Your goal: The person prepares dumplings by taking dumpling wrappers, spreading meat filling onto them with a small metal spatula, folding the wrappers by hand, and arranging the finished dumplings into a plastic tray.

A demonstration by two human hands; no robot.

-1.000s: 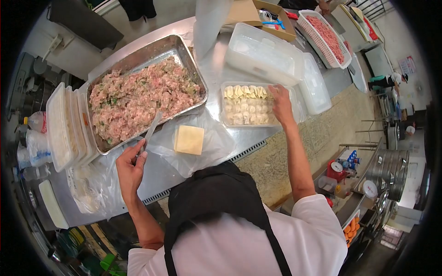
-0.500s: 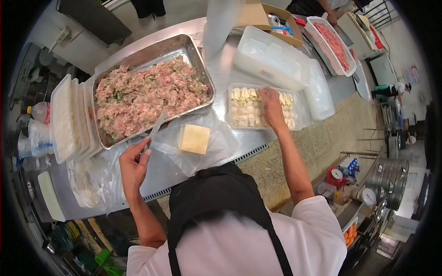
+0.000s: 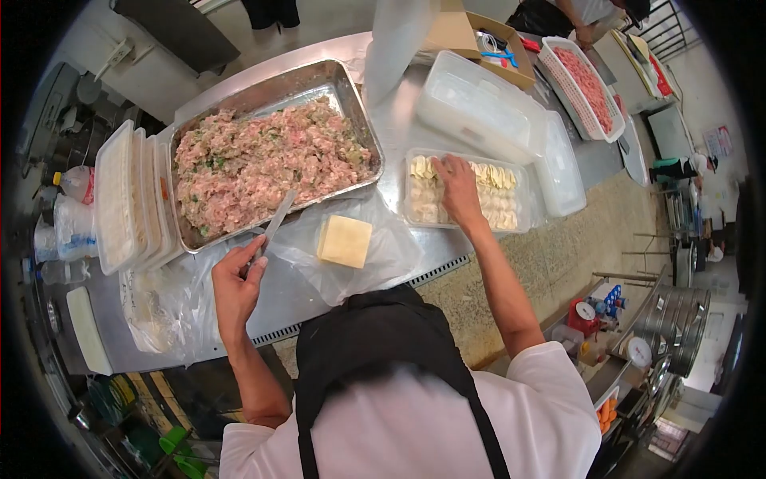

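Observation:
My left hand (image 3: 236, 281) is closed around the handle of a flat metal spatula (image 3: 279, 217), whose blade points up towards the near edge of a steel tray (image 3: 363, 100) of minced meat filling (image 3: 271, 156). Beside it, a square stack of pale yellow wrappers (image 3: 345, 241) lies on a clear plastic bag (image 3: 395, 251). My right hand (image 3: 459, 188) reaches over a clear plastic container (image 3: 523, 195) with rows of folded dumplings (image 3: 499, 177). Its bent fingertips are at the back row, on a dumpling they partly hide.
Lidded plastic boxes (image 3: 116, 199) stand at the left. Behind the dumplings are a larger translucent container (image 3: 479, 108) and a lid (image 3: 561, 172). An open cardboard box (image 3: 511, 60) and a white basket of meat (image 3: 582, 88) stand farther back, near another person's hand (image 3: 585, 36).
My right hand has shifted left along the back row of dumplings, uncovering more of the row's right part. My left hand keeps its grip on the spatula. The whole view has shifted slightly.

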